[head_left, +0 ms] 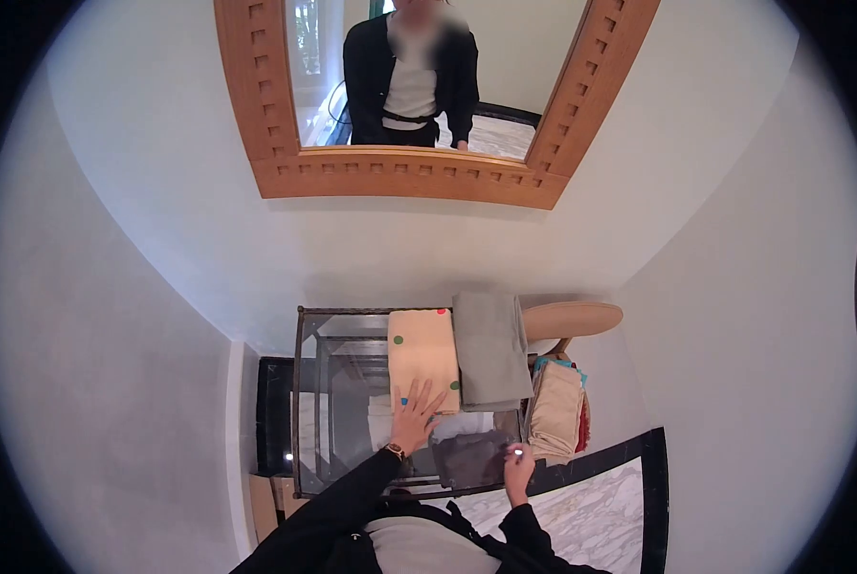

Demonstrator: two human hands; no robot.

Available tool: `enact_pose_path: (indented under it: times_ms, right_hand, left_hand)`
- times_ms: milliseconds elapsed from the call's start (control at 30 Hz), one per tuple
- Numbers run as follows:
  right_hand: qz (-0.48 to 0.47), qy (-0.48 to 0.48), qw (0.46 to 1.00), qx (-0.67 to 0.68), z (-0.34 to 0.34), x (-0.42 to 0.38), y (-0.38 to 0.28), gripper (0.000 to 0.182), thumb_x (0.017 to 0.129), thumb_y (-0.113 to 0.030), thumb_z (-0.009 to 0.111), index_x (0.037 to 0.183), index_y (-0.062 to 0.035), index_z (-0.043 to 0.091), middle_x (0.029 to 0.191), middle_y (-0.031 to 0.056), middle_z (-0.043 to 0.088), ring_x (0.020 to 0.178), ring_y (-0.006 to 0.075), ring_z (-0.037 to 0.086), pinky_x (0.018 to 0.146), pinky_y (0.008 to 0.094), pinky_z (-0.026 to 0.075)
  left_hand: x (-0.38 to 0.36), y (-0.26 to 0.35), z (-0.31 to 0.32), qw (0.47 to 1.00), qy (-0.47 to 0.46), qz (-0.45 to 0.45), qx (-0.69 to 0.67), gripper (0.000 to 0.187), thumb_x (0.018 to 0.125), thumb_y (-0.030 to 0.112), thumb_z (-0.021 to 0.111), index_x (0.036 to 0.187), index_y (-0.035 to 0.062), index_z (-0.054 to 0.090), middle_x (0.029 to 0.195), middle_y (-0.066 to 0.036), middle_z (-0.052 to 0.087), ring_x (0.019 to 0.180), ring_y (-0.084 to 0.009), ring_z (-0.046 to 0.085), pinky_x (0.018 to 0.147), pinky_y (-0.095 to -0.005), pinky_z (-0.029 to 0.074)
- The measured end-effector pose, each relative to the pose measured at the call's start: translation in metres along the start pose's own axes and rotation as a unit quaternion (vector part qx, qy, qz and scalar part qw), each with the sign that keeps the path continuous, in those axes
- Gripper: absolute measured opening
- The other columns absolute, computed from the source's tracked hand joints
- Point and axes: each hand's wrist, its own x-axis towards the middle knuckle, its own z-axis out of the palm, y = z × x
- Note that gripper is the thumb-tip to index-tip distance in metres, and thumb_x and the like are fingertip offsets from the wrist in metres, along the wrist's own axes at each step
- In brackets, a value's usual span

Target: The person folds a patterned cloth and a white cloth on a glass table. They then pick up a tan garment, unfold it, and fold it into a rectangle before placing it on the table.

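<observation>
My left hand (415,422) lies flat with its fingers spread on the near end of a folded cream cloth (423,349) with coloured dots. A wristwatch is on that wrist. Beside the cream cloth lies a folded grey cloth (492,354). My right hand (518,469) has its fingers curled together at the right edge of a dark grey cloth (471,459); a small bright spot shows at the fingers, and I cannot tell what they hold. The cloths overlap a glass-topped metal-framed table (296,411) in this view.
Right of the table, folded beige cloths (556,411) sit in a stack with blue and red ones. A round tan seat or top (574,320) stands behind them. A wood-framed mirror (409,182) on the wall reflects a person. Cardboard (264,502) stands at lower left.
</observation>
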Motion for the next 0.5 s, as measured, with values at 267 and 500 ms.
enact_pose_path:
  times_ms: [267, 500]
  right_hand:
    - [-0.006, 0.049, 0.996, -0.077, -0.02, 0.041, 0.056, 0.016, 0.079, 0.007, 0.048, 0.083, -0.0028, 0.06, 0.071, 0.0133, 0.059, 0.065, 0.0241, 0.059, 0.063, 0.0341, 0.046]
    - [0.146, 0.059, 0.983, -0.098, -0.033, 0.086, 0.135, 0.011, 0.079, -0.004, 0.056, 0.088, -0.0034, 0.064, 0.075, 0.0134, 0.064, 0.066, 0.0326, 0.061, 0.065, 0.0379, 0.048]
  left_hand:
    - [0.0, 0.004, 0.006, 0.999, -0.018, -0.026, -0.023, 0.079, 0.081, 0.053, 0.059, 0.15, 0.0321, 0.025, 0.158, -0.007, 0.015, 0.145, -0.0327, 0.01, 0.113, -0.063, 0.006]
    - [0.005, 0.017, 0.016, 0.996, -0.037, -0.078, 0.022, 0.073, 0.084, 0.054, 0.055, 0.148, 0.0349, 0.027, 0.158, -0.002, 0.016, 0.146, -0.0293, 0.01, 0.113, -0.0642, 0.005]
